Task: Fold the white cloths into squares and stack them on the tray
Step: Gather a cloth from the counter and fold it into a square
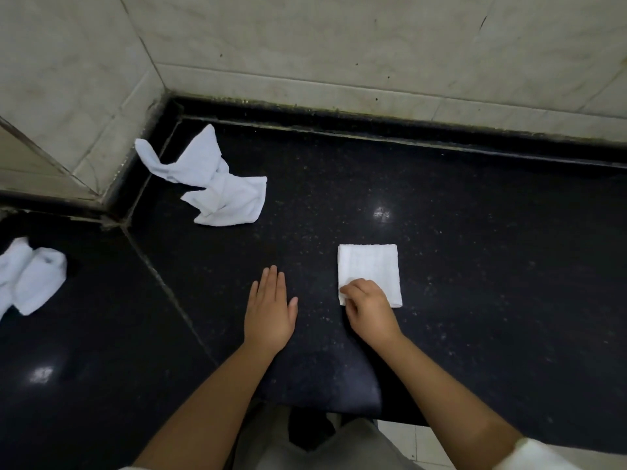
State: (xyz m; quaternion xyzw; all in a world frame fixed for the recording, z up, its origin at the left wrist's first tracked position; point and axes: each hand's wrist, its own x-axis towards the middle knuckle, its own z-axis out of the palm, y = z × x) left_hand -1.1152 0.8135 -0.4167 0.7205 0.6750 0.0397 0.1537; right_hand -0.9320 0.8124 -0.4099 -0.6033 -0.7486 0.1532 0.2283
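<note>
1. While the right hand (371, 308) curls its fingers (353, 293) over the near-left corner of a folded white cloth (368, 271), pinching it, the square lies flat on the black tabletop (475, 266), right of centre
2. Left hand (269, 308) rests palm-down on the tabletop just left of that cloth, fingers straight & together, thumb out, holding nothing
3. Crumpled white cloth (217, 184) lies unfolded toward the far-left corner, near the tiled wall (339, 39), well apart from both hands
4. Second crumpled cloth (29, 276) sits at the left edge of view, partly cut off by the frame
5. Ceiling lights show as glare spots on the polished stone; no tray seen in shot; pale trousers (339, 446) & floor tiles visible below the tabletop's near edge
</note>
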